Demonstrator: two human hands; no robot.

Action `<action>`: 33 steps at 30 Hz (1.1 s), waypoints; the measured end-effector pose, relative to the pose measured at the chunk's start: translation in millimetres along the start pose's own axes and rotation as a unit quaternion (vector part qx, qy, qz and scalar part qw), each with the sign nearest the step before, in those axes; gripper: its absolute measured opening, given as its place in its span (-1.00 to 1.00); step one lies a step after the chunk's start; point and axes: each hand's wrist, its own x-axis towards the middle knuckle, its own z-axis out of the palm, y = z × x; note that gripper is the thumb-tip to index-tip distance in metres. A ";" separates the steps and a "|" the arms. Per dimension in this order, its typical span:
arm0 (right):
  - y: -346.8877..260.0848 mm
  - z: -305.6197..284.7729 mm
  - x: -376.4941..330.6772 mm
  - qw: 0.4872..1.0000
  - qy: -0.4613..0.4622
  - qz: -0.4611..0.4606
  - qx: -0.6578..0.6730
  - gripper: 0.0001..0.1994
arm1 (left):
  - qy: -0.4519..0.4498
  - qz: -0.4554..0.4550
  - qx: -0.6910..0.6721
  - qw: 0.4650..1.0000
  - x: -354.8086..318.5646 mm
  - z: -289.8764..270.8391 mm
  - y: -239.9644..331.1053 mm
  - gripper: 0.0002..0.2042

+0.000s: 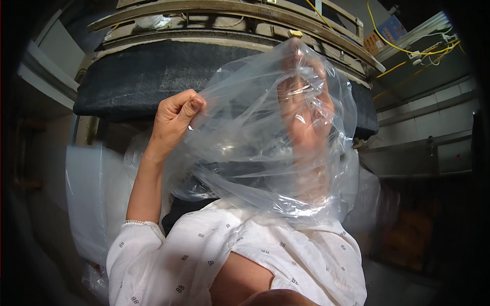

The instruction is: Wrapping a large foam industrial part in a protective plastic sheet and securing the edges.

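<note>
the left hand (173,120), left of centre, is closed, pinching an edge of the clear, crumpled plastic bag (255,148). the bag fills the frame's middle, stretching rightward over the right hand (303,109); that hand is inside it, its grip blurred, so i cannot tell how open it is.

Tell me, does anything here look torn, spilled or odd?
Nothing stands out. The clear plastic bag is crumpled but shows no tear; the left hand pinches its edge and the right hand is inside it.

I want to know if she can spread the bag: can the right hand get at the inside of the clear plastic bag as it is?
Probably yes: the right hand already seems to be inside the clear plastic bag, seen through the film, while the left hand pinches its edge.
</note>
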 end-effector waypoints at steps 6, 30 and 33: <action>-12.7 -11.4 -0.9 0.997 0.025 -0.030 0.060 -0.78 | 0.011 -0.028 0.028 0.999 -9.0 4.4 -19.2 -0.65; -54.0 -42.1 -4.4 0.998 0.018 -0.056 0.028 -0.74 | -0.076 -0.117 0.209 0.968 -72.0 -24.0 -71.7 -0.89; -56.1 -49.7 -0.2 0.998 0.019 -0.047 0.030 -0.70 | -0.061 -0.114 0.190 0.973 -77.7 -37.8 -77.3 -0.86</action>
